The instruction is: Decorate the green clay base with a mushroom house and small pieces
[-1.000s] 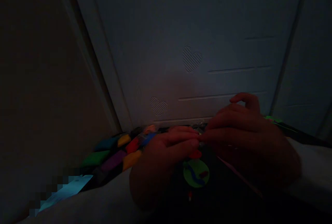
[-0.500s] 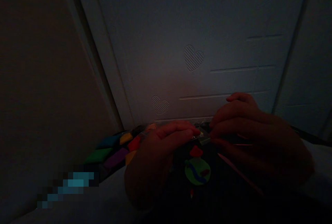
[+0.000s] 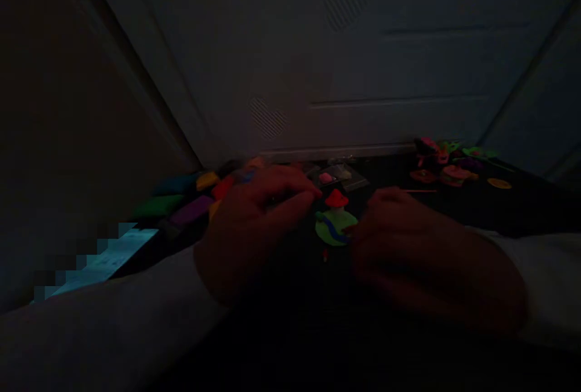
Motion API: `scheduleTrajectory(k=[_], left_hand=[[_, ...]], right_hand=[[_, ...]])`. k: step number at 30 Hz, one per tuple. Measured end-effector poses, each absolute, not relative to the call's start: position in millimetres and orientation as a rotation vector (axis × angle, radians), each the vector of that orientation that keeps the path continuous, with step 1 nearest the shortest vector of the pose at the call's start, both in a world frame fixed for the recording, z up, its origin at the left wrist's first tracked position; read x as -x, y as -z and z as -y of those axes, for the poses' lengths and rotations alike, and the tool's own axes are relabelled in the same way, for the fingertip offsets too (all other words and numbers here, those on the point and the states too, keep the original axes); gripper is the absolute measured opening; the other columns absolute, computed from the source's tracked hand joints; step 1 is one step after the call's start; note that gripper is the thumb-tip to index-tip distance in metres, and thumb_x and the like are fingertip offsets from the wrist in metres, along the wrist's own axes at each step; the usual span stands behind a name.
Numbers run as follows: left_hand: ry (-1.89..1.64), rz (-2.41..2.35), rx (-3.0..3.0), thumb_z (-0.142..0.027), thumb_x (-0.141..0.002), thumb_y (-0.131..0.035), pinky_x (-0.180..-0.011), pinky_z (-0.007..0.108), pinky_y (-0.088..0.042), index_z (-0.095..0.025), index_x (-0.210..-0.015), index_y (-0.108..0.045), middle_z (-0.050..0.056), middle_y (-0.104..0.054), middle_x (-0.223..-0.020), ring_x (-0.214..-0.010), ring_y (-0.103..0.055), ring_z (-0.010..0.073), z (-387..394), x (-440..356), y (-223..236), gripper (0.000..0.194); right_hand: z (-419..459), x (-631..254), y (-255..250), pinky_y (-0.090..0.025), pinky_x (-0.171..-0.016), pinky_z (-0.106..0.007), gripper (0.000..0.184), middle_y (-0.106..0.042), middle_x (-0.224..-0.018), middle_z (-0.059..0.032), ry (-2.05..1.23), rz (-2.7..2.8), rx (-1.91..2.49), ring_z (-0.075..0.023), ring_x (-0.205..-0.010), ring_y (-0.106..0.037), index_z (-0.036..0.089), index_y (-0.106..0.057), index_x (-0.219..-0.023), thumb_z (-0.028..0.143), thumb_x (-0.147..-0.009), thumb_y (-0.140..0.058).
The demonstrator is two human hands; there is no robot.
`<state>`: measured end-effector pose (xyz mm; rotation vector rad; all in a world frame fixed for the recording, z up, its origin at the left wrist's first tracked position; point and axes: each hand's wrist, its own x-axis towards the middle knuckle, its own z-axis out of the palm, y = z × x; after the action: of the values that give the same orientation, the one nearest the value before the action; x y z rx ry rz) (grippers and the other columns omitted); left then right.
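The view is very dark. A small clay figure (image 3: 334, 225), a green disc with a blue stripe and a red cap on top, stands on the dark surface between my hands. My left hand (image 3: 254, 216) lies just left of it with fingers curled together, and what they hold is hidden. My right hand (image 3: 408, 244) rests to the right, its fingertips at the disc's right edge. The fingers are blurred and dim. Behind the figure lies a clear plastic packet (image 3: 338, 177).
Several coloured clay blocks (image 3: 190, 198) lie in a row at the left beside a pale paper (image 3: 113, 253). More small clay shapes (image 3: 449, 165) sit at the back right, with a thin stick (image 3: 417, 190) near them. A white panelled door (image 3: 363, 77) stands close behind.
My hands have parted and dropped to the surface. The right hand moved down beside the green disc. The view tilted, so the clay shapes at the right came into sight.
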<state>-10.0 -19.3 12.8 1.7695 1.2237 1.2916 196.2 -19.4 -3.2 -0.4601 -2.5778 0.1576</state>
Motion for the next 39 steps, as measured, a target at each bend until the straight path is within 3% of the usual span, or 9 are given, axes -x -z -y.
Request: scheduleTrajectory(k=[5,14,18,21,27,30,34,39], left_hand=[[-1.15,-1.333,-2.095,-0.024,-0.075,-0.061,-0.087,0.028,-0.037,-0.025,-0.08,-0.069,0.002,-0.063,-0.094,-0.096,-0.053,0.0199,26.6,19.1,24.9,0.01],[-1.086,-1.361,-2.189,-0.029,-0.078,-0.058,-0.082,0.018,-0.038,-0.029,-0.084,-0.066,-0.004,-0.061,-0.095,-0.095,-0.054,0.0141,18.2,23.9,33.3,0.01],[-1.106,-1.353,-2.189,-0.029,-0.079,-0.057,-0.081,0.015,-0.038,-0.029,-0.082,-0.066,-0.005,-0.06,-0.096,-0.093,-0.054,0.0124,19.6,23.3,32.8,0.009],[-1.101,-1.366,-2.195,-0.028,-0.079,-0.058,-0.083,0.014,-0.037,-0.027,-0.083,-0.066,-0.004,-0.06,-0.097,-0.094,-0.054,0.0124,18.7,21.8,33.6,0.01],[-1.104,-1.361,-2.218,-0.026,-0.079,-0.058,-0.085,0.016,-0.037,-0.025,-0.084,-0.065,-0.003,-0.06,-0.097,-0.095,-0.054,0.0137,20.4,22.9,33.9,0.009],[-1.108,-1.352,-2.235,-0.025,-0.079,-0.058,-0.084,0.016,-0.037,-0.025,-0.083,-0.066,-0.003,-0.061,-0.095,-0.094,-0.054,0.0132,20.9,23.2,32.8,0.009],[-1.109,-1.351,-2.242,-0.026,-0.079,-0.058,-0.086,0.014,-0.036,-0.026,-0.084,-0.065,-0.005,-0.061,-0.095,-0.097,-0.053,0.0121,19.9,22.7,33.2,0.009],[-1.11,-1.364,-2.233,-0.027,-0.08,-0.057,-0.085,0.015,-0.037,-0.026,-0.083,-0.065,-0.004,-0.06,-0.097,-0.096,-0.054,0.0123,20.0,22.2,33.7,0.009]], right_hand=[[30.7,-201.9,44.7,-0.026,-0.089,-0.036,0.008,-0.06,-0.08,0.0057,-0.267,2.543,0.514,-0.0086,-0.078,-0.049,0.019,-0.059,-0.075,0.02,-0.081,-0.054],[26.0,-206.8,45.2,-0.027,-0.083,-0.033,0.005,-0.063,-0.08,0.0105,-0.234,2.51,0.649,-0.008,-0.075,-0.049,0.027,-0.065,-0.078,0.029,-0.079,-0.061],[29.6,-209.2,41.5,-0.029,-0.081,-0.034,0.012,-0.063,-0.085,0.0081,-0.177,2.564,0.701,-0.0099,-0.078,-0.05,0.028,-0.065,-0.089,0.031,-0.077,-0.061],[32.2,-207.7,38.6,-0.03,-0.077,-0.033,0.012,-0.063,-0.081,0.0063,-0.083,2.551,0.674,-0.0102,-0.074,-0.051,0.025,-0.066,-0.084,0.024,-0.077,-0.057],[37.3,-207.0,41.3,-0.028,-0.079,-0.035,0.027,-0.061,-0.071,0.0074,-0.053,2.587,0.669,-0.0097,-0.067,-0.048,0.029,-0.065,-0.081,0.028,-0.089,-0.04],[37.3,-209.7,43.4,-0.027,-0.085,-0.036,0.021,-0.061,-0.077,0.0055,0.021,2.563,0.723,-0.0118,-0.072,-0.048,0.027,-0.065,-0.084,0.03,-0.086,-0.044],[35.5,-212.1,42.3,-0.031,-0.075,-0.035,0.013,-0.058,-0.066,0.0051,-0.022,2.586,0.587,-0.0114,-0.065,-0.046,0.028,-0.064,-0.076,0.036,-0.079,-0.055],[32.3,-212.2,38.2,-0.031,-0.075,-0.035,0.011,-0.059,-0.071,0.0041,-0.015,2.581,0.577,-0.0116,-0.068,-0.047,0.025,-0.064,-0.08,0.025,-0.078,-0.054]])
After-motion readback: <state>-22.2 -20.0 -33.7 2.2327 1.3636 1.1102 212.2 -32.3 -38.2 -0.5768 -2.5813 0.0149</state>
